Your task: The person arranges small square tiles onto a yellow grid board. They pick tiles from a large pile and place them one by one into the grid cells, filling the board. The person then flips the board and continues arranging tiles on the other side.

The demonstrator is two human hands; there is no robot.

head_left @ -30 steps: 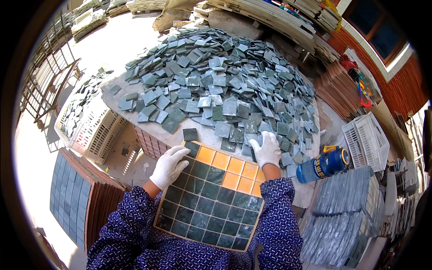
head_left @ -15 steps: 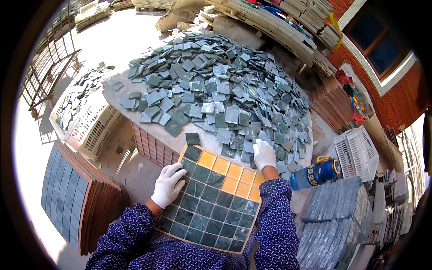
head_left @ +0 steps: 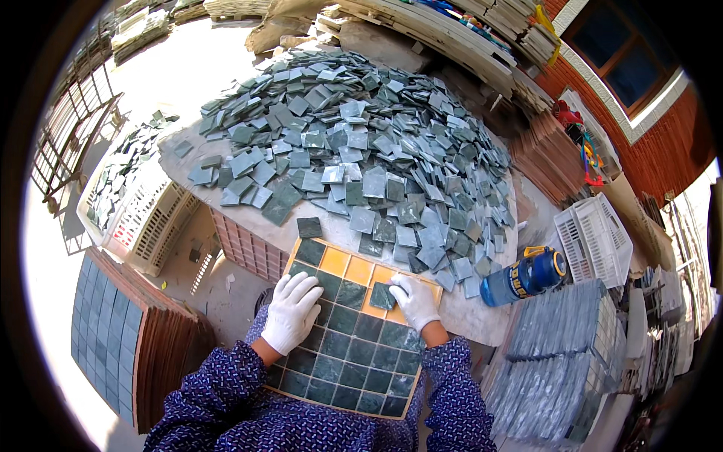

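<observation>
In front of me lies a gridded board (head_left: 354, 326), leaning against the worktable's near edge. Dark green square stone tiles fill most of its cells, while orange-yellow cells (head_left: 347, 265) show along its far side. White-gloved, my right hand (head_left: 415, 301) pinches a stone tile (head_left: 382, 296) over the orange cells. The tile sits slightly askew, and whether it touches the board I cannot tell. My left hand (head_left: 292, 310), also gloved, rests on the board's left part, fingers stretched out. A single loose tile (head_left: 309, 227) lies just past the board's far left corner.
A large heap of loose tiles (head_left: 361, 143) covers the table (head_left: 482, 316). A blue bottle (head_left: 523, 277) lies at right, near a white crate (head_left: 595, 239) and wrapped tile stacks (head_left: 553, 354). At left stand stacked boards (head_left: 113, 331) and a white basket (head_left: 147, 226) of tiles.
My right hand has come back from the heap's near edge to the board, now with a tile in its fingers. My left hand has slid rightward, farther over the laid tiles.
</observation>
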